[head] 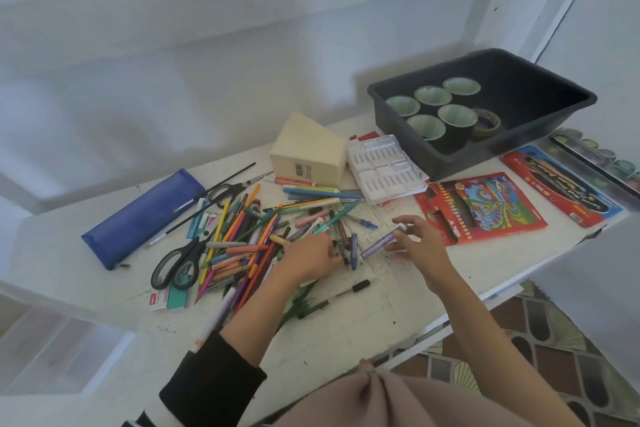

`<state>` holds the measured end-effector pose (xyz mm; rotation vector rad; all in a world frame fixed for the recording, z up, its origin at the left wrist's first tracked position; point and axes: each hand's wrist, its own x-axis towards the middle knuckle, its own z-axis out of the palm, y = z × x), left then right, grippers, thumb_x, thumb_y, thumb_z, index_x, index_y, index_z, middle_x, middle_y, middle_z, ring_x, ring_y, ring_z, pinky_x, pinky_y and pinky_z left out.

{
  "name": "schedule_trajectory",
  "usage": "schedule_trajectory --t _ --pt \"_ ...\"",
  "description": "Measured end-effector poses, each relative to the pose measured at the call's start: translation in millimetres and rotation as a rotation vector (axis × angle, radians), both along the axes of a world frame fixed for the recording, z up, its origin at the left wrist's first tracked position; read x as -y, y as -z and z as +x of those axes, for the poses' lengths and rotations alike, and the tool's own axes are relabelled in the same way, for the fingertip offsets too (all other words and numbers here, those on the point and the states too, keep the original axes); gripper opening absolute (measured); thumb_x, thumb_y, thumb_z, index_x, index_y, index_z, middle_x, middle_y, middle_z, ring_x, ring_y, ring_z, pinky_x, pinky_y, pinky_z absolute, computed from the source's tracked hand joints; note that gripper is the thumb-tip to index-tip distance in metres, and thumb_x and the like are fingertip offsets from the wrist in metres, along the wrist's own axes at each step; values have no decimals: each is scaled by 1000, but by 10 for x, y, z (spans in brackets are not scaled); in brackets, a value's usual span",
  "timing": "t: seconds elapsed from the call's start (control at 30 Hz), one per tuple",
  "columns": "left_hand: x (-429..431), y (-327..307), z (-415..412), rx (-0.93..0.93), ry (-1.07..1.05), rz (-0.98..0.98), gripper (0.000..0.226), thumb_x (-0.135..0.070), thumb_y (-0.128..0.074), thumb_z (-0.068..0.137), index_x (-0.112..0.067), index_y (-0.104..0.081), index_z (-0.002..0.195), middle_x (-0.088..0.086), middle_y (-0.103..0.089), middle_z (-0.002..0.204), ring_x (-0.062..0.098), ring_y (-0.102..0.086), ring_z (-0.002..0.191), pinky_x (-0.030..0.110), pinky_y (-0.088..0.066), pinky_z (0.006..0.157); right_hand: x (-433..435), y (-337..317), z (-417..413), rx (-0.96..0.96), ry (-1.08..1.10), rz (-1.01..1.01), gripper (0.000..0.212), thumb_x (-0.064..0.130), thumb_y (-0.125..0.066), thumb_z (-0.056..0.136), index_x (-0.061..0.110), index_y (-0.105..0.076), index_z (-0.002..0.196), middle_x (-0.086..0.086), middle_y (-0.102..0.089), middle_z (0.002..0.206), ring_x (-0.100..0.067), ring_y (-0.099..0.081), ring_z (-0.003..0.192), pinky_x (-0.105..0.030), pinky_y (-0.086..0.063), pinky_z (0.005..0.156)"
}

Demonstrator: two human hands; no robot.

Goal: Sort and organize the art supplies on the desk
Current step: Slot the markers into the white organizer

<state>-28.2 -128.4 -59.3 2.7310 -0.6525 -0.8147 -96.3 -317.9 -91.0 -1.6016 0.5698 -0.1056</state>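
Black sleeve covers the left forearm. The left hand curls its fingers over dark pens at the edge of the pile of pens and pencils. At its 3 o'clock the right hand pinches a purple marker above the worktop. Scissors lie at 9 o'clock, a blue pouch at 10, and a black tub with cups at 1.

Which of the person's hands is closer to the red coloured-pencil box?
Right. The right hand, pinching a purple marker, sits just left of the red coloured-pencil box; the left hand is farther left, at the pen pile.
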Motion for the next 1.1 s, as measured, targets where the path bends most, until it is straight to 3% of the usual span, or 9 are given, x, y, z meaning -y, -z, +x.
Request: schedule_trajectory --t 0.1,0.2,0.33,0.43,0.5,0.63,0.8,0.93,1.1 --pt "-35 -18 14 -19 77 38 14 -31 -54 93 -17 -55 96 2 -58 98 19 -52 90 35 -38 77 -25 16 8 -13 -6 -12 22 3 -55 92 11 -59 112 1 -56 97 -18 -70 66 -18 -54 58" --pt "-74 -18 4 -43 136 62 30 -34 -63 89 -13 -58 109 4 -59 110 22 -55 99 35 -46 81 -45 16 15 -10 -18 -7 22 2 -54 92 10 -59 112 2 -55 96 -18 -70 64 -18 -54 57" --pt "-91 -13 4 -58 180 93 23 -30 -63 89 -9 -59 98 10 -63 104 24 -59 88 37 -50 77 -59 17 23 4 -10 2 21 4 -55 92 11 -58 112 -1 -58 94 -17 -70 63 -18 -55 57" --pt "-126 -23 14 -100 186 84 13 -23 -59 89 -18 -47 89 11 -54 91 22 -48 76 33 -42 66 -58 24 45 10 15 -11 22 9 -57 92 10 -58 114 -5 -61 94 -18 -70 66 -22 -57 61" --pt "-152 -63 11 -137 170 54 6 -17 -54 90 -19 -50 93 9 -51 92 20 -44 76 30 -37 64 -59 20 63 15 35 -12 23 12 -58 92 11 -57 115 -6 -61 96 -18 -69 67 -22 -57 59" --pt "-235 -130 11 -141 137 50 27 -14 -50 93 -2 -63 113 8 -59 97 19 -49 75 29 -41 65 -75 -21 83 17 32 -55 21 14 -57 92 10 -58 114 -6 -60 93 -17 -66 67 -18 -54 55" --pt "-353 -206 30 -192 92 7 24 -18 -50 96 -9 -68 109 2 -58 80 9 -41 56 18 -31 48 -129 -82 113 35 -24 -142 21 16 -53 95 14 -58 115 -2 -59 90 -15 -62 68 -18 -54 57" --pt "-492 -277 75 -237 49 -38 24 -21 -51 96 -15 -70 109 -2 -58 72 10 -41 55 19 -33 50 -188 -159 154 59 -51 -167 18 16 -51 96 16 -56 113 -4 -58 91 -16 -58 67 -23 -51 58" --pt "-713 -348 109 -268 -13 -147 25 -24 -51 96 -15 -72 108 12 -57 80 14 -35 55 23 -31 51 -283 -241 196 85 -70 -167 16 17 -51 96 17 -57 111 -8 -58 92 -14 -56 64 -24 -49 57"
